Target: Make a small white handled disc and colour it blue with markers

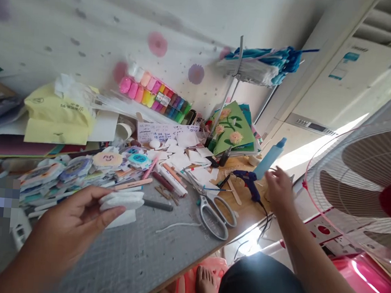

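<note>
My left hand (74, 218) is closed on a small stack of white padded pieces (121, 200), pinched between thumb and fingers above the grey mat. Beneath the stack lies a white paper slip (124, 219). On the right, my right hand (280, 189) is held out with its fingers loosely bent and apart, beside a light-blue bottle (269, 160). I cannot tell whether it touches the bottle. A blue glue gun (248, 182) lies just left of that hand, its dark cord running off the table edge. Grey-handled scissors (214, 211) rest open on the mat.
White paper scraps (181, 156), markers (169, 178) and decorated paper pieces (108, 159) crowd the table's back. Colourful clay packs (159, 96) lean by the wall. A green flower card (232, 129) stands behind. At right is a fan (358, 177).
</note>
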The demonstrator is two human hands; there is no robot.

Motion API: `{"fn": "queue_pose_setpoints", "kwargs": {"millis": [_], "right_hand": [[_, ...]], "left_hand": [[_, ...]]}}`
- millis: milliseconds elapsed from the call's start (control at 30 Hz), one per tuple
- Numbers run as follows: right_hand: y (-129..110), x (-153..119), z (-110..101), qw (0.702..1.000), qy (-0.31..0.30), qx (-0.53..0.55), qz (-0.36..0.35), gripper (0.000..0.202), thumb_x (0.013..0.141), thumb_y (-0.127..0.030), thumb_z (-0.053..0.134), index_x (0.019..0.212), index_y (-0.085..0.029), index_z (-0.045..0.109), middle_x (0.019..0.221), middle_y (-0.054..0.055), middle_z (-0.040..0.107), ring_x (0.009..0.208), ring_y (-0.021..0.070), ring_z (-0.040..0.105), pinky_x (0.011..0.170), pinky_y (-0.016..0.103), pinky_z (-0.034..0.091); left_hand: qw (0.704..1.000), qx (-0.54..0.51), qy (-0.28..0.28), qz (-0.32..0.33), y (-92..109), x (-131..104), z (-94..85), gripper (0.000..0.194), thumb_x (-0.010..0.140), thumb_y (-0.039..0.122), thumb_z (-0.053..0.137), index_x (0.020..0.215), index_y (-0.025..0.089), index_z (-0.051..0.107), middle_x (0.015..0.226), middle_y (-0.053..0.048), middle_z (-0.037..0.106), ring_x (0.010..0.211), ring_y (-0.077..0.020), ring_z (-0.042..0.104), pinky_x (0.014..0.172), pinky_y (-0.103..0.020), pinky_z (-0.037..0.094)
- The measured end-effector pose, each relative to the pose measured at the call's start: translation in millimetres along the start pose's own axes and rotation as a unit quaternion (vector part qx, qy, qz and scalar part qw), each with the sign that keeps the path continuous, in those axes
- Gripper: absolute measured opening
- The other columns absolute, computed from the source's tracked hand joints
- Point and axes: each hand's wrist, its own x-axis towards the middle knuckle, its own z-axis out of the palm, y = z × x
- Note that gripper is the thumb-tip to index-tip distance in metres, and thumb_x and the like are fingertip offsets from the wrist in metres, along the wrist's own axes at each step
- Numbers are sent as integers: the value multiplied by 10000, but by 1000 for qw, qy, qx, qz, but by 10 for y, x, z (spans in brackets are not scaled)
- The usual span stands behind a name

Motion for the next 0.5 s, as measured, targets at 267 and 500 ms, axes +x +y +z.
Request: {"fn": "queue_pose_setpoints", "kwargs": {"millis": [267,500], "right_hand": [[-1195,-858,198,820,-438,97,-357,132,863,-177,590,932,-189,701,954,91,670,883,196,619,800,333,503],[-1422,-1264,653,765,-552,46,-330,97,775,-76,630,752,-164,663,902,81,645,908,223,575,855,359,455]], "left_hand": [[998,-13,-48,42,107,-29,0,268,707,427,727,889,232,698,961,-17,741,814,-203,695,665,-242,563],[990,-1,-25,138,69,2,8,69,762,279,678,821,243,669,921,-21,743,914,-218,698,785,-299,571]]}}
